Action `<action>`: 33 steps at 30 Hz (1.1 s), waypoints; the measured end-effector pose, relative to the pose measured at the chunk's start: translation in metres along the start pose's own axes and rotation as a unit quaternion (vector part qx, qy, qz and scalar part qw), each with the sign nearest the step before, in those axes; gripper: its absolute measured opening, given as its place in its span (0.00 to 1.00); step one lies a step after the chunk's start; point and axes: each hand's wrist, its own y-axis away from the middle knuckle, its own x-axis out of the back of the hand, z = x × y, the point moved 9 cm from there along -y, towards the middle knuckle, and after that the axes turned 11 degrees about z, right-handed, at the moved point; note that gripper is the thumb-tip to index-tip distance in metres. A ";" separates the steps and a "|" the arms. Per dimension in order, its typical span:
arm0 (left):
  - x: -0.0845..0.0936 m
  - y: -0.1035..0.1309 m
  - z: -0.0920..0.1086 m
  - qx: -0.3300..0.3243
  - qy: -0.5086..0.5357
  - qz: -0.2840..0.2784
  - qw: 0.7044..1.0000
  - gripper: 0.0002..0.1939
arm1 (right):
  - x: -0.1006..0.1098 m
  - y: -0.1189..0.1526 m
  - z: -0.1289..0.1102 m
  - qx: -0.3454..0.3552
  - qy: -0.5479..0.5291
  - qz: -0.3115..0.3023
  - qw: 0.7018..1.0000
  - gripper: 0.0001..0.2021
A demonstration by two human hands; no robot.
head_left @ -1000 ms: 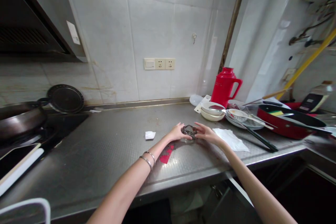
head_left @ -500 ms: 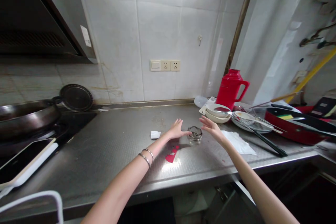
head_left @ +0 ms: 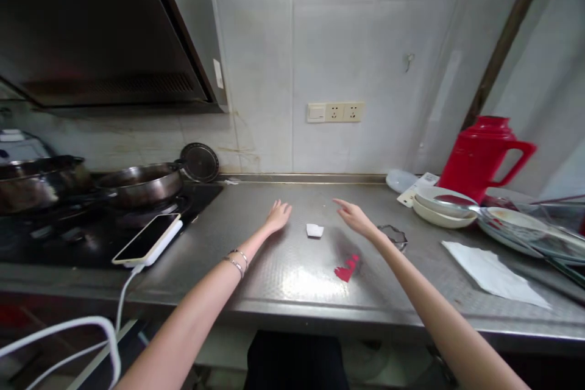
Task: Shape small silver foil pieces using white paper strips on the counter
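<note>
My left hand (head_left: 278, 217) hovers over the steel counter with its fingers stretched out, holding nothing. It is left of a small white block-like piece (head_left: 314, 230), apart from it. My right hand (head_left: 354, 217) is to the right of that piece, its index finger extended and nothing in its grasp. Partly behind my right forearm lies a small clear dish with a dark wavy rim (head_left: 398, 239). A torn red scrap (head_left: 347, 269) rests on the counter nearer to me, between my two arms.
Leftward, a phone (head_left: 147, 237) on a white cable lies by the stove edge, with a steel pan (head_left: 141, 186) behind it. At right stand a red thermos (head_left: 478, 155), stacked white bowls (head_left: 443, 210), plates with utensils, and a white paper sheet (head_left: 493, 274).
The view has turned left. Both hands have moved left, away from the wavy-rimmed dish they stood on either side of, and now flank the white piece. The dish appears not to have moved.
</note>
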 end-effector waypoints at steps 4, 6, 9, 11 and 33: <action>0.024 0.013 -0.050 0.031 -0.036 0.018 0.999 0.26 | -0.048 0.006 -0.005 0.012 0.038 -0.044 0.998 0.21; 0.032 0.020 -0.066 0.039 -0.051 0.021 0.998 0.25 | -0.061 0.011 -0.003 0.018 0.061 -0.051 0.997 0.20; 0.037 0.028 -0.076 0.036 -0.068 0.021 0.997 0.25 | -0.073 0.019 0.003 0.025 0.096 -0.057 0.993 0.19; 0.036 0.030 -0.077 0.026 -0.076 0.017 0.997 0.25 | -0.078 0.023 0.009 0.028 0.115 -0.060 0.991 0.20; 0.030 0.035 -0.070 -0.004 -0.117 -0.010 0.993 0.24 | -0.078 0.026 0.016 0.015 0.125 -0.055 0.990 0.19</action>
